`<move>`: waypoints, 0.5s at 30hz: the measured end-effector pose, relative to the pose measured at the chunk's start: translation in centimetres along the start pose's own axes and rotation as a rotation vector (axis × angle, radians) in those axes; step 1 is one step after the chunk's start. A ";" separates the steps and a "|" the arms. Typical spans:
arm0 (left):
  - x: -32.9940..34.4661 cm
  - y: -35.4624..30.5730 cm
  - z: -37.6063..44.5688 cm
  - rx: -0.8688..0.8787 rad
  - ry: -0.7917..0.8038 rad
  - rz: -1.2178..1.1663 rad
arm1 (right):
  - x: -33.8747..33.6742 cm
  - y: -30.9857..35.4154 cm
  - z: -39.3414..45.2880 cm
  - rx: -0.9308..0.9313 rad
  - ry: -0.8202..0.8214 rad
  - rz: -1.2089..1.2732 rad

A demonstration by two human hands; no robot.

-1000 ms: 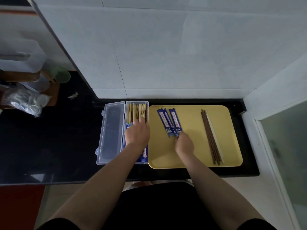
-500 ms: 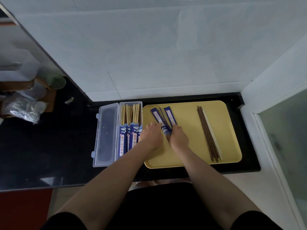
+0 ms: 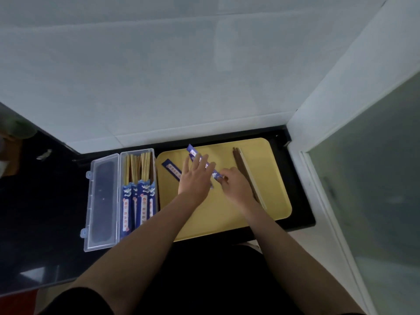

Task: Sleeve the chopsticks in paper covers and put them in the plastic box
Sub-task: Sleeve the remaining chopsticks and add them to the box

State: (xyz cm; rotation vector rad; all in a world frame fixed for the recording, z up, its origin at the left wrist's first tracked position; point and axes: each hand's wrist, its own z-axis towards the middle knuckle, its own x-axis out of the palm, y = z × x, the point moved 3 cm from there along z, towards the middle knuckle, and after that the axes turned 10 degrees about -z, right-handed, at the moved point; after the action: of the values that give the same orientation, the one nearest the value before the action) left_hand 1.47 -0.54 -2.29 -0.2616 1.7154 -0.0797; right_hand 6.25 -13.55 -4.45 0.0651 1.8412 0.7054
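Far left of my left grip: clear plastic box (image 3: 138, 192) on the dark worktop (image 3: 45, 201), lid (image 3: 102, 201) swung open to its left. Box holds sleeved chopsticks (image 3: 141, 178), pale sticks poking out the far end, blue covers on the near half. Just right of the box, yellow tray (image 3: 272, 201). One loose blue paper cover (image 3: 171, 169) lies on the tray, just left of my left hand (image 3: 195, 180). Left grip: fingers spread and fairly straight, lying flat over a second blue paper cover (image 3: 193, 153) whose far end sticks out past the fingertips; not curled round it. Right hand (image 3: 236, 187) just beside the left one, fingers curled, pinching that cover's near end at the thumb side. Immediately right of the right grip, partly under it: bare dark chopsticks (image 3: 241, 162) with a pale one alongside, lying lengthwise on the tray.
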 end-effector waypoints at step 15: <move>1.7 -3.4 1.8 -0.760 0.230 -1.458 | -1.4 -9.6 -0.5 0.503 0.211 -0.075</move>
State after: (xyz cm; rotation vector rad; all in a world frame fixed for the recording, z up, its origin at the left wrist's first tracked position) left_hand 3.47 -4.08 -3.50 -2.0755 1.3607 -0.5299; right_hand 9.07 -22.15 -7.95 0.2559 2.1764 0.1881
